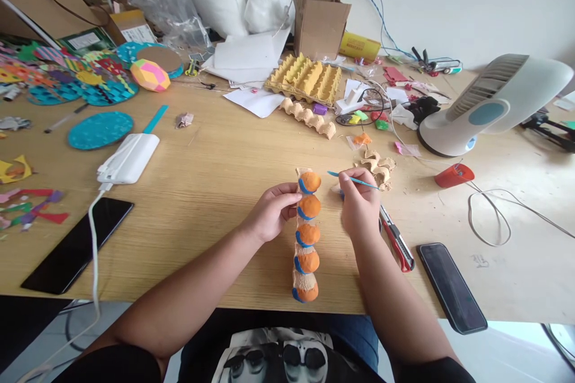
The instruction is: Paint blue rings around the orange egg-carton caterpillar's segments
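A strip of egg-carton cups (307,234), painted orange with blue bands, lies lengthwise on the wooden table (215,191) in front of me. My left hand (271,210) grips the strip's left side near its far end. My right hand (358,200) pinches a thin blue paintbrush (353,179), held level just right of the strip's top cup. Under this hand a bit of something blue shows, mostly hidden.
A red utility knife (398,244) and a dark phone (451,286) lie at the right. A second phone (77,243) and a white power bank (129,158) lie left. A fan (492,102), egg trays (304,78), a red cup (453,175), carton scraps (376,166) and paper crafts (76,78) are farther back.
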A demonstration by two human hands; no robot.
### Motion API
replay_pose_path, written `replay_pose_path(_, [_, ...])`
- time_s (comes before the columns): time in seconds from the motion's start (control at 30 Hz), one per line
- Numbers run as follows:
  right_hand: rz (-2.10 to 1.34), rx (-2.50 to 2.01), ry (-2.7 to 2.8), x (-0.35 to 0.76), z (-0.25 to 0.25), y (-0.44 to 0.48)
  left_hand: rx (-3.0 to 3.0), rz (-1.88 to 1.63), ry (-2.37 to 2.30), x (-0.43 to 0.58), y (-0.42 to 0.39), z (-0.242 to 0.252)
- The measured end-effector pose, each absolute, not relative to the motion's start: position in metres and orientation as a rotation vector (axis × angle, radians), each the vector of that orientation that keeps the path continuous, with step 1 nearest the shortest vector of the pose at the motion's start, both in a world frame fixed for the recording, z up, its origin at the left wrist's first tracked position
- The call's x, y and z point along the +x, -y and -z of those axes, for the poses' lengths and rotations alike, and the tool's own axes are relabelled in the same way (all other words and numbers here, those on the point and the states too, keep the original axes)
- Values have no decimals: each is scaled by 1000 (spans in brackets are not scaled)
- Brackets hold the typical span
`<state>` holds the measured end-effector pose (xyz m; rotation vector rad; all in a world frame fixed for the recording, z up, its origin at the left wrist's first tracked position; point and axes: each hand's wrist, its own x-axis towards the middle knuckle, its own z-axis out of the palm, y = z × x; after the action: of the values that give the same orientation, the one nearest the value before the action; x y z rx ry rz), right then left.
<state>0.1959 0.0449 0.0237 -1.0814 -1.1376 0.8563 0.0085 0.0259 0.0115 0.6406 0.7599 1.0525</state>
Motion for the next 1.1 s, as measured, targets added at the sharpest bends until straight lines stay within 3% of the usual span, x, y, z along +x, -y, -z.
replay_pose_path(0.3, [-1144, -1040, 1165, 191, -21, -51, 631, -1061, -707, 3, -33, -9])
replay_pose_path(0.53, [-1322, -767, 1290, 197, -23, -42, 655, -1035, -683, 2, -35, -4])
replay_pose_path(1.1, [-1072, -728, 1590, 196, -31, -30, 699, -971, -706, 4, -28, -1])
